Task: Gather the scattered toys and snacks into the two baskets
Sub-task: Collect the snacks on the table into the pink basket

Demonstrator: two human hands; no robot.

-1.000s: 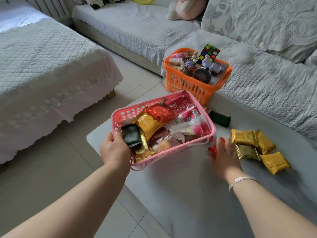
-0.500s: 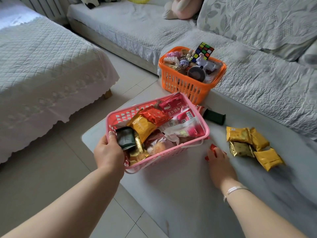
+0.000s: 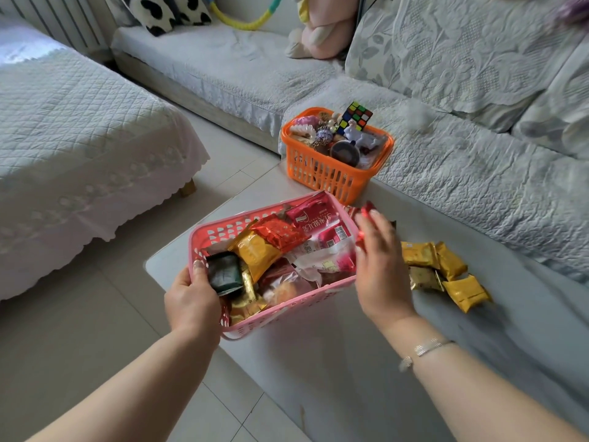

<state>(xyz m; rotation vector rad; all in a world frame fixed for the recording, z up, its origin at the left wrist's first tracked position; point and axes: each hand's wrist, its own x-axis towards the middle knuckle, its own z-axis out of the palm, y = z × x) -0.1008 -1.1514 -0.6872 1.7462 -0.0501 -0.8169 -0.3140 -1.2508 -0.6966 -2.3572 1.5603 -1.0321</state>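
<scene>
A pink basket (image 3: 223,231) full of wrapped snacks sits on the grey table. My left hand (image 3: 191,298) grips its near left corner, thumb on a dark green packet (image 3: 224,274). My right hand (image 3: 381,266) is raised over the basket's right rim and holds a small red snack packet (image 3: 366,210) at the fingertips. Several gold snack packets (image 3: 443,269) lie on the table to the right. Behind stands an orange basket (image 3: 322,173) filled with toys, a colour cube (image 3: 355,116) on top.
The grey table (image 3: 334,362) ends just left of the pink basket, above a tiled floor. A quilted sofa (image 3: 462,167) runs behind and to the right. A covered bed (image 3: 73,129) stands at the left. A pink plush toy (image 3: 322,30) sits on the sofa.
My right hand has lifted off the table with the red packet and moved up and left to the pink basket's right rim. My left hand has kept its hold on the basket.
</scene>
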